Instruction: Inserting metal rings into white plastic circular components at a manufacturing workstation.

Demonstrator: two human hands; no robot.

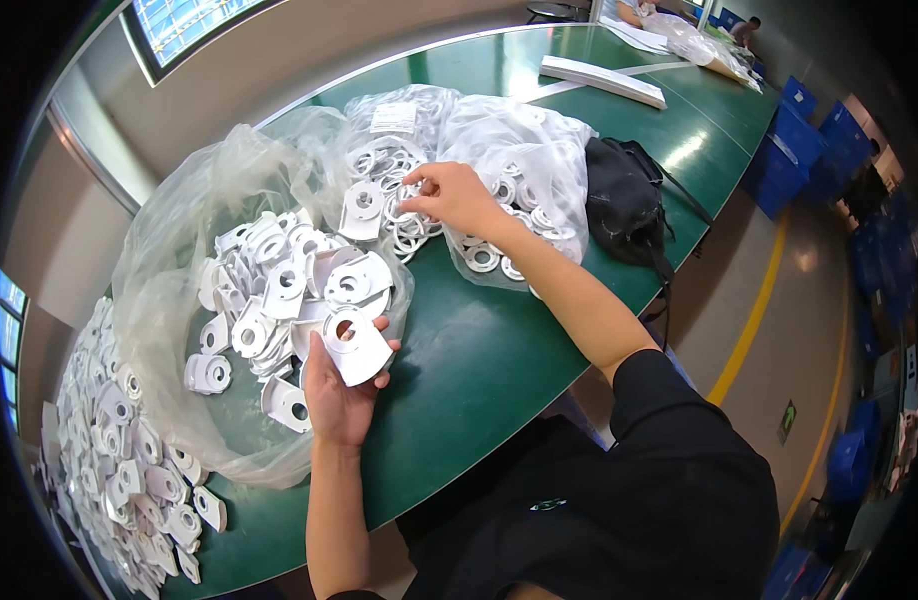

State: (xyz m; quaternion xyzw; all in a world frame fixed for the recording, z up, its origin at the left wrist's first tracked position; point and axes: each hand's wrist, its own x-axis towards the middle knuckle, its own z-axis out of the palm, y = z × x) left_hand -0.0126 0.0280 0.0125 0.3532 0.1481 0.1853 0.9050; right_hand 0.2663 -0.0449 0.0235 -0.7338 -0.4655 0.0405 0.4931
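Note:
A white plastic plate with a round hole rests in my left hand, gripped along its edges by the thumb and fingers. A fingertip shows through the hole. My right hand hovers at a heap of white plastic rings, its thumb and index finger curved and apart, with no ring plainly visible between them. Close to my left hand, many similar white plates lie piled in an opened clear plastic bag.
More white plates are heaped at the left edge of the green table. Right of the rings stand a clear bag with rings inside and a black bag. Long white strips lie farther back. Blue crates line the aisle.

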